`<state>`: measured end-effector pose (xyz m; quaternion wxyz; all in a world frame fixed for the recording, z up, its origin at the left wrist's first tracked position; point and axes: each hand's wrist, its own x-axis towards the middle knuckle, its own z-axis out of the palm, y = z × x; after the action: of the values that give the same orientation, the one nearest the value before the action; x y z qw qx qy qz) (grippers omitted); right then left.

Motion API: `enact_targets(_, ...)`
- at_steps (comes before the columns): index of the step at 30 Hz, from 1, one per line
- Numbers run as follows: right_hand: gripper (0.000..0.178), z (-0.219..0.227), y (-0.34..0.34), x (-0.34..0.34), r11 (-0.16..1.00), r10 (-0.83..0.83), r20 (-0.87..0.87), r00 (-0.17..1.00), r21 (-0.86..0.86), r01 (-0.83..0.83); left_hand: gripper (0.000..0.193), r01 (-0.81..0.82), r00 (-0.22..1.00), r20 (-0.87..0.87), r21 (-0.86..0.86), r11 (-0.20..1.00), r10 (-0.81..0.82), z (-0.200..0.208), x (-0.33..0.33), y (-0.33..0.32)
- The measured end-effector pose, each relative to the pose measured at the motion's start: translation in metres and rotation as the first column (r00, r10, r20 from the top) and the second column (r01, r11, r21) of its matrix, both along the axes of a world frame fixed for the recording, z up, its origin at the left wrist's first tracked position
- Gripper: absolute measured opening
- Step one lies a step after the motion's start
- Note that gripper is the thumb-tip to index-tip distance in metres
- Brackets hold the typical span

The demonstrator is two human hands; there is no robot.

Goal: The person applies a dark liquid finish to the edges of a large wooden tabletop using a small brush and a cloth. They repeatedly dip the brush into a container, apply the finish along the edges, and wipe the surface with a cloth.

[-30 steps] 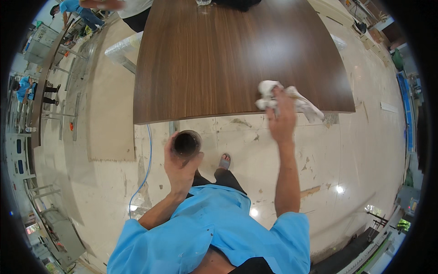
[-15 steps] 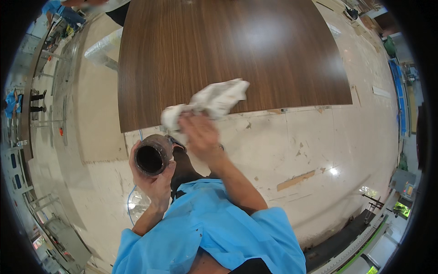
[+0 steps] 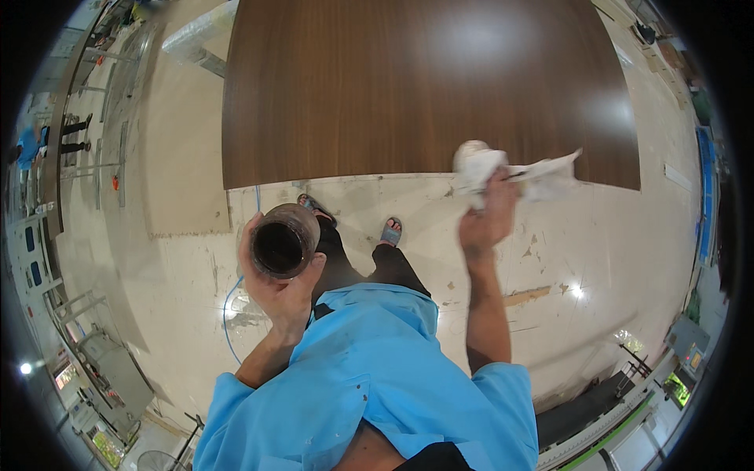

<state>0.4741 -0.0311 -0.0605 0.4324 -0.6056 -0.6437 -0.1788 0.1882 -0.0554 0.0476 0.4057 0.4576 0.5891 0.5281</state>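
A dark, stained round jar (image 3: 302, 222) sits in my left hand (image 3: 284, 302), with my fingers and thumb wrapped round its sides. Its mouth is toward me, and the inside looks dark. Out to the right, my right hand (image 3: 488, 216) grips a crumpled white cloth (image 3: 481, 166), one end of which trails off to the right. The cloth is at the near edge of a large brown wood-grain panel (image 3: 377, 94), toward its right corner. Whether it touches the panel I cannot tell.
My sandalled feet (image 3: 391, 229) stand on the pale, scuffed floor before the panel. A thin blue hose (image 3: 226, 310) runs along the floor at my left. Plastic-wrapped material (image 3: 196, 35) lies beyond the panel's left side. Another person (image 3: 31, 145) is far off at the left.
My right hand has swept the cloth rightward along the panel's near edge, from near the jar to the right corner. My left hand still holds the jar. The whole view has shifted.
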Motion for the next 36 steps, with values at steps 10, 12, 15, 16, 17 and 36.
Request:
enact_targets(10, 0.043, 0.014, 0.042, -0.22, 0.901, 0.404, -0.18, 0.897, -0.093, -0.424, 0.081, -0.247, 0.964, -0.077, 0.076, 0.966, 0.253, 0.005, -0.063, 0.009)
enact_targets(12, 0.05, 0.018, 0.052, -0.263, 0.853, 0.5, -0.276, 0.821, -0.008, -0.522, 0.068, -0.304, 0.93, -0.166, 0.156, 0.94, 0.328, 0.005, -0.078, 0.012)
enact_targets(15, 0.055, 0.025, 0.064, -0.303, 0.7, 0.674, -0.319, 0.667, -0.014, -0.714, 0.055, -0.343, 0.904, -0.188, 0.215, 0.914, 0.383, 0.011, -0.091, 0.013)
enact_targets(16, 0.054, 0.029, 0.065, -0.309, 0.628, 0.71, -0.4, 0.58, -0.012, -0.778, 0.054, -0.356, 0.899, -0.178, 0.234, 0.905, 0.399, 0.014, -0.093, 0.015)
enact_targets(17, 0.054, 0.033, 0.064, -0.311, 0.561, 0.732, -0.469, 0.493, 0.006, -0.828, 0.052, -0.368, 0.898, -0.155, 0.251, 0.895, 0.412, 0.017, -0.095, 0.017)
enact_targets(36, 0.05, 0.109, -0.015, -0.218, 0.706, 0.203, -0.979, 0.009, 0.14, -0.694, 0.07, 0.015, 1.0, -0.003, 0.245, 0.969, -0.014, 0.004, -0.072, 0.074)
